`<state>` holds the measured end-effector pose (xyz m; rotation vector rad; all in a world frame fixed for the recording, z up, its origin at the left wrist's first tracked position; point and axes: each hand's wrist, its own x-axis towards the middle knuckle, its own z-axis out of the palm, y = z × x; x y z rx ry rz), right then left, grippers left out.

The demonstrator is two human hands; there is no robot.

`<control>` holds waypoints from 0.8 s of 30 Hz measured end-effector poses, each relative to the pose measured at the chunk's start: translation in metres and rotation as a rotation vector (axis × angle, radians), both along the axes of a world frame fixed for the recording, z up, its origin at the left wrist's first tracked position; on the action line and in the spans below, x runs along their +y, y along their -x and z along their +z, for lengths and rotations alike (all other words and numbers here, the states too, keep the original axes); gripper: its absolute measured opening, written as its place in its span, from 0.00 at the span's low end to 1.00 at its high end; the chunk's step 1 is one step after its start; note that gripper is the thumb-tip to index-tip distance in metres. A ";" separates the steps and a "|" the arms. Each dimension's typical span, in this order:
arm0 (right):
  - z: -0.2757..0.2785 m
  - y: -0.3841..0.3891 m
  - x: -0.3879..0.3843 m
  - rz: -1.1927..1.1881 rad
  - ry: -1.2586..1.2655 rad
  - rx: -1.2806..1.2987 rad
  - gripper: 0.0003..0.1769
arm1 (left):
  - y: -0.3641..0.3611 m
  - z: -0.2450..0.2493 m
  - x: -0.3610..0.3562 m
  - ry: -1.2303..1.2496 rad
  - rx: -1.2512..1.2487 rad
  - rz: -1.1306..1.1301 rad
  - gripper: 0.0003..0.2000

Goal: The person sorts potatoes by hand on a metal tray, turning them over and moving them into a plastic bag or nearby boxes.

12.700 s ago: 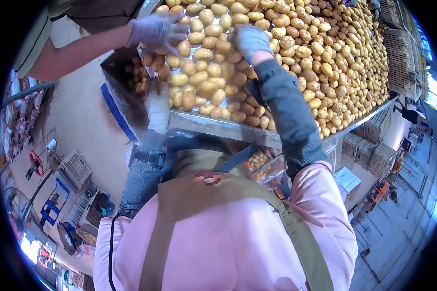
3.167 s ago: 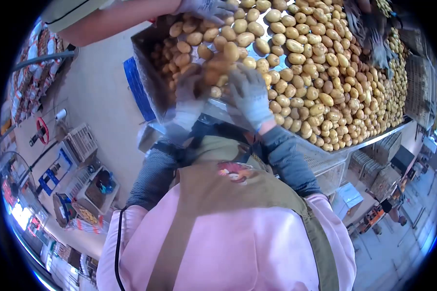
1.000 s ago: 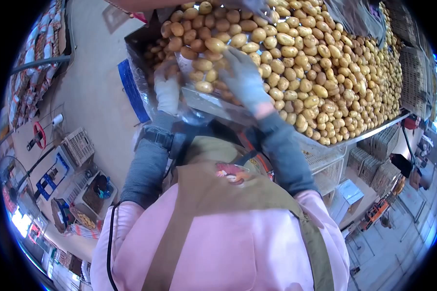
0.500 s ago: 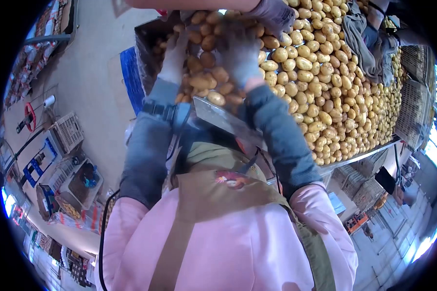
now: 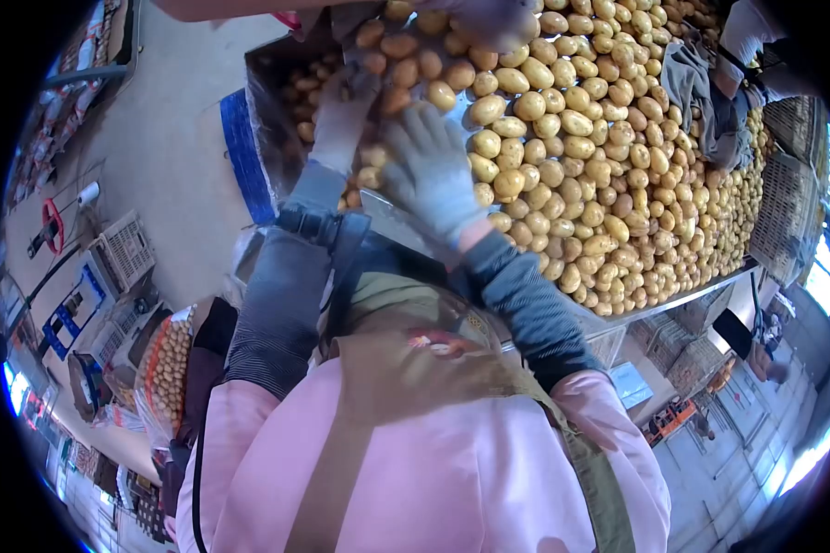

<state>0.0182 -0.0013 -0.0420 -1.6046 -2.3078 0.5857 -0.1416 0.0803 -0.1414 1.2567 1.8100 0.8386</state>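
Observation:
Many yellow-brown potatoes (image 5: 576, 147) cover the sorting table (image 5: 609, 323) in front of me. My right hand (image 5: 431, 170), in a pale work glove, lies over the near edge of the table with its fingers stretched out, potatoes close to its fingertips and left side. My left hand (image 5: 344, 124), gloved too, is beside the dark-walled chute (image 5: 272, 111). Its fingers are bent but apart, and no potato shows clearly in them. Several potatoes lie in the chute, left of this hand. A metal plate (image 5: 401, 221) stands between my wrists.
A co-worker's arm (image 5: 258, 7) reaches across the top, its gloved hand (image 5: 493, 20) blurred over the potatoes. Another person's sleeve (image 5: 747, 41) and a grey cloth (image 5: 687, 83) are at the far right. Crates (image 5: 784, 203) stand beyond the table; a potato-filled bag (image 5: 168, 369) is lower left.
My right hand has moved down and left, from among the potatoes to the near edge. Fewer potatoes lie between my hands. A dark-clothed figure and the filled bag now show at lower left.

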 end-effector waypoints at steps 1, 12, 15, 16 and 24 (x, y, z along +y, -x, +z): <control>-0.027 -0.007 0.014 -0.068 -0.139 0.132 0.23 | 0.000 0.005 0.007 -0.019 0.026 -0.086 0.18; -0.033 -0.018 -0.002 -0.074 0.004 -0.111 0.39 | -0.004 0.008 0.049 -0.004 0.425 -0.213 0.32; -0.036 -0.054 -0.026 -0.277 -0.069 -0.169 0.41 | 0.010 0.020 0.046 0.079 0.066 -0.171 0.32; -0.034 -0.044 -0.019 -0.337 -0.071 -0.154 0.42 | 0.019 0.025 0.035 0.133 -0.218 -0.071 0.29; -0.045 -0.035 0.026 -0.084 -0.285 0.012 0.34 | 0.056 0.034 -0.047 0.139 -0.926 0.320 0.13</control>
